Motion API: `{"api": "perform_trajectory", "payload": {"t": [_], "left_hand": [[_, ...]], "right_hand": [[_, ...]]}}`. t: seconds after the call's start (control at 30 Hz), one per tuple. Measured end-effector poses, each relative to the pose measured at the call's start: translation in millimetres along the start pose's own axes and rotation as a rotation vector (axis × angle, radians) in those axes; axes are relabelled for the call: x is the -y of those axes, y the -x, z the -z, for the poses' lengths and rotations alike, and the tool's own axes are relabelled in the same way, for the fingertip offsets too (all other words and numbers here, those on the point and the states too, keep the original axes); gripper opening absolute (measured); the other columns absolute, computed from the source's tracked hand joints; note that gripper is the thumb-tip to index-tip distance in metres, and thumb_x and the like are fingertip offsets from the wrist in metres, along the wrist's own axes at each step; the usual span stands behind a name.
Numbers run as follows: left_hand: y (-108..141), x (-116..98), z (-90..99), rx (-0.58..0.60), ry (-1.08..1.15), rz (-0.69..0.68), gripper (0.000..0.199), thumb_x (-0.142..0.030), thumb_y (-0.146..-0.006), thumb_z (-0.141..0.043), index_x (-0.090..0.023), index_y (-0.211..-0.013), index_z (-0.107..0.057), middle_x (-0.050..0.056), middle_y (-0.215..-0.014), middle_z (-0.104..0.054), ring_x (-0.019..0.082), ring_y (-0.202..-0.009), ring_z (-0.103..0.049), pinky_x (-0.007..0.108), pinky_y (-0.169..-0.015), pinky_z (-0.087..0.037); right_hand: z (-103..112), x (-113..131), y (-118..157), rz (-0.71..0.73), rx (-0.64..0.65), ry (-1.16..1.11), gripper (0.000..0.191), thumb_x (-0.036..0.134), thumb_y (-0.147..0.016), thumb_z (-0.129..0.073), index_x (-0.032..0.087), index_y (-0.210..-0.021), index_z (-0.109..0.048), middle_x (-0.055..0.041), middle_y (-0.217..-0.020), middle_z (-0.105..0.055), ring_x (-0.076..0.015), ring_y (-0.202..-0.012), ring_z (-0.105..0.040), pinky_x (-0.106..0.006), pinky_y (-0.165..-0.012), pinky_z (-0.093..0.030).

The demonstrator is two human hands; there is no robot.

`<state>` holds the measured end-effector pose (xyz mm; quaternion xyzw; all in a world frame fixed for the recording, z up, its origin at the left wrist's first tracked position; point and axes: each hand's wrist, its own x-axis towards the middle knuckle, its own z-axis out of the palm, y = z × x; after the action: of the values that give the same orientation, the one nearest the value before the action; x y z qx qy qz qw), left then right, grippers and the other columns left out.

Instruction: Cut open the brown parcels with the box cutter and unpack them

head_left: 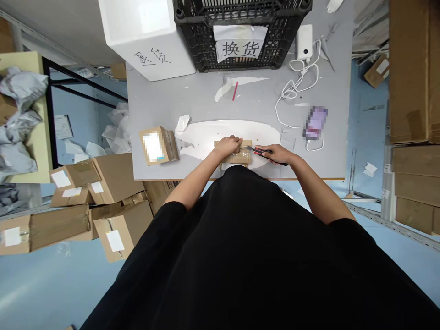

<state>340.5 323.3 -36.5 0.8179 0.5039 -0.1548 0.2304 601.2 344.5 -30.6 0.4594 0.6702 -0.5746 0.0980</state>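
Left hand (pixel 227 146) flat, fingers pressed on a taped cardboard parcel (pixel 237 158). Right hand (pixel 275 155) closed around a utility knife (pixel 252 150), its tip at the parcel's top. Parcel on a white patch (pixel 202 140) at the middle of the counter's (pixel 154 101) near edge; smaller box (pixel 158 145) to its left.

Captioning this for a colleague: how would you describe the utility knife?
At the near edge of the grey table, find the taped cardboard parcel. The black-and-red utility knife sits in the right hand, blade over the parcel, the only tool in hand.
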Motion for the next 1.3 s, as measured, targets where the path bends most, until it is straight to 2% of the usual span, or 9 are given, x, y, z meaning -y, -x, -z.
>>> {"api": "perform_trajectory", "payload": {"t": [0.33,0.57,0.73,0.9,1.0,1.17,1.23,1.3], "left_hand": [[1,-1,-4.4,-0.016,0.030,0.010,0.043,-0.018,-0.095,-0.047,-0.016,-0.138,-0.052,0.016,-0.124,-0.065,0.029,-0.117,-0.058,0.037,-0.082,-0.051],[1,2,-3.7,0.001,-0.039,-0.039,0.043,-0.018,-0.097,-0.043,-0.013,-0.138,-0.052,0.014,-0.125,-0.066,0.027,-0.117,-0.059,0.034,-0.081,-0.050],[-1,0,-3.1,0.003,-0.055,-0.048,0.042,-0.018,-0.098,-0.043,-0.012,-0.138,-0.052,0.015,-0.125,-0.067,0.027,-0.115,-0.060,0.034,-0.079,-0.051],[-2,1,-2.7,-0.001,-0.053,-0.032,0.038,-0.020,-0.099,-0.040,-0.012,-0.131,-0.059,0.015,-0.118,-0.070,0.028,-0.112,-0.062,0.034,-0.078,-0.051],[3,6,-1.0,-0.015,-0.058,-0.040,0.040,-0.023,-0.100,-0.039,-0.013,-0.133,-0.057,0.016,-0.117,-0.070,0.029,-0.109,-0.064,0.035,-0.077,-0.051],[8,6,-0.8,-0.046,-0.044,0.064,0.039,-0.023,-0.099,-0.037,-0.011,-0.129,-0.059,0.017,-0.107,-0.072,0.030,-0.103,-0.066,0.038,-0.079,-0.051],[9,4,-2.6,-0.080,-0.010,0.121,0.039,-0.024,-0.098,-0.038,-0.012,-0.129,-0.058,0.017,-0.106,-0.071,0.031,-0.102,-0.067,0.039,-0.079,-0.051],[11,3,-5.1,-0.136,0.031,0.192,0.045,-0.024,-0.096,-0.040,-0.015,-0.139,-0.051,0.017,-0.115,-0.068,0.031,-0.102,-0.068,0.040,-0.079,-0.052]], "right_hand": [[-4,-1,7,-0.025,-0.004,0.002,0.053,0.028,-0.097,-0.053,0.027,-0.150,-0.050,0.0073,-0.047,-0.051,-0.0104,-0.042,-0.047,-0.023,-0.054,-0.044],[-9,9,-1,-0.004,-0.037,0.056,0.053,0.029,-0.097,-0.055,0.025,-0.149,-0.051,0.0059,-0.050,-0.055,-0.0093,-0.043,-0.047,-0.022,-0.055,-0.043],[-8,6,3,-0.012,-0.004,0.037,0.054,0.029,-0.098,-0.052,0.024,-0.151,-0.048,0.0065,-0.050,-0.055,-0.0091,-0.043,-0.048,-0.021,-0.055,-0.043],[-19,5,-2,-0.008,0.059,0.011,0.054,0.026,-0.095,-0.056,0.027,-0.149,-0.051,0.0074,-0.048,-0.054,-0.0094,-0.040,-0.048,-0.021,-0.052,-0.043],[-18,-1,4,-0.007,0.006,-0.051,0.053,0.030,-0.097,-0.055,0.026,-0.150,-0.050,0.0071,-0.049,-0.054,-0.0092,-0.041,-0.046,-0.022,-0.051,-0.043],[-4,-20,32,-0.006,-0.058,-0.232,0.055,0.038,-0.098,-0.056,0.027,-0.151,-0.048,0.0046,-0.057,-0.055,-0.0080,-0.044,-0.047,-0.021,-0.049,-0.043],[-8,-26,40,-0.021,-0.101,-0.329,0.057,0.039,-0.097,-0.057,0.028,-0.152,-0.046,0.0042,-0.059,-0.054,-0.0081,-0.045,-0.048,-0.020,-0.047,-0.043],[-17,-29,45,-0.037,-0.131,-0.412,0.059,0.039,-0.097,-0.057,0.028,-0.153,-0.044,0.0041,-0.061,-0.054,-0.0079,-0.045,-0.049,-0.020,-0.046,-0.044]]}}
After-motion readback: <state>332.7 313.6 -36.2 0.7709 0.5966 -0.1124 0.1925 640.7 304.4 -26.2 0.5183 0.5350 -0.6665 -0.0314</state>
